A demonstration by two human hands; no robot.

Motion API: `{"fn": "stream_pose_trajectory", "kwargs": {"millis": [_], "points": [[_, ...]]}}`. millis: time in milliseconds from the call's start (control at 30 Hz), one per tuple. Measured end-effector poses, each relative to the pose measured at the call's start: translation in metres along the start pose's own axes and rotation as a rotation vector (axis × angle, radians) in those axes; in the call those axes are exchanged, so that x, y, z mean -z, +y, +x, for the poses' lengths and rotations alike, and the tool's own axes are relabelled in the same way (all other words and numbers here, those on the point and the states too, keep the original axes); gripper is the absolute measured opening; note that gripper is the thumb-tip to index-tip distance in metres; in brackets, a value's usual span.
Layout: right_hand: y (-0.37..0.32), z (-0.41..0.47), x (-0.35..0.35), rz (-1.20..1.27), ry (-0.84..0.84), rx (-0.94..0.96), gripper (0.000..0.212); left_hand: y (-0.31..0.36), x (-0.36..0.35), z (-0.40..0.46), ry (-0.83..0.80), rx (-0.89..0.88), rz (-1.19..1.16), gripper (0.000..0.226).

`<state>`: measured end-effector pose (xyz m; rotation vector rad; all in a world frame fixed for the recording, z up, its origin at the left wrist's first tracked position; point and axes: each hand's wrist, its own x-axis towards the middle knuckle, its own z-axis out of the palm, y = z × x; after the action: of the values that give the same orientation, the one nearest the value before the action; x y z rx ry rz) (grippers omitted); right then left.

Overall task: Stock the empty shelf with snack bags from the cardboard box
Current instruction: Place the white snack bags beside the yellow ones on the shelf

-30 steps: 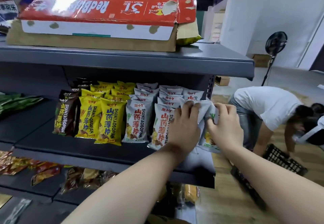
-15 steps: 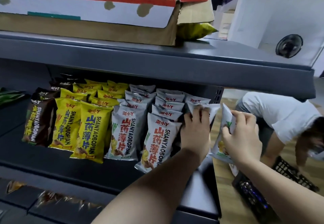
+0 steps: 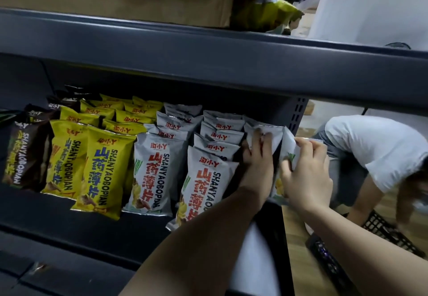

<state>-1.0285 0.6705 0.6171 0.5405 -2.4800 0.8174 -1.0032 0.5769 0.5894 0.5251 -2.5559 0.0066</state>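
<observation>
**Grey bags going in at the shelf's right end**

While both hands work at the right end of the dark metal shelf (image 3: 69,228), its bare front strip runs leftward from the fingers, under rows of standing snack bags. The left hand (image 3: 257,163) lies with straight fingers pressed flat against a grey bag (image 3: 264,131) standing behind them. Just right of those fingers, the right hand (image 3: 305,170) curls its fingers and thumb round another grey bag (image 3: 288,147), held upright at the shelf's edge. Left of the left fingers stand two files of grey bags (image 3: 203,180), then yellow bags (image 3: 102,168), then dark brown bags (image 3: 25,156) farthest off. Above the fingers spans an upper shelf (image 3: 208,64) carrying a cardboard box (image 3: 139,6), with a yellow-green bag (image 3: 266,13) poking out at its right end. Beyond the right fingers, a person in a white shirt (image 3: 375,147) bends over a black basket (image 3: 389,233) on a wooden floor (image 3: 298,261).

The box is cut off by the top of the frame. The held bag's print is mostly covered by the right hand, and the bending person is blurred. What lies on the lower shelf (image 3: 46,277) is too dim to make out.
</observation>
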Motion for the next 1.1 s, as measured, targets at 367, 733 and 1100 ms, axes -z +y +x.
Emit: {"fn": "stream_pose_trajectory", "kwargs": {"millis": [367, 733, 1100], "points": [[0.010, -0.008, -0.007, -0.002, -0.014, 0.028, 0.043, -0.005, -0.032, 0.002, 0.142, 0.037, -0.093, 0.094], [-0.009, -0.017, 0.013, 0.015, 0.000, 0.092, 0.043, -0.007, -0.002, -0.027, 0.071, -0.008, -0.149, 0.065], [-0.045, -0.029, -0.005, 0.078, -0.050, 0.066, 0.043, -0.021, 0.014, -0.086, 0.158, -0.105, -0.282, 0.066]]}}
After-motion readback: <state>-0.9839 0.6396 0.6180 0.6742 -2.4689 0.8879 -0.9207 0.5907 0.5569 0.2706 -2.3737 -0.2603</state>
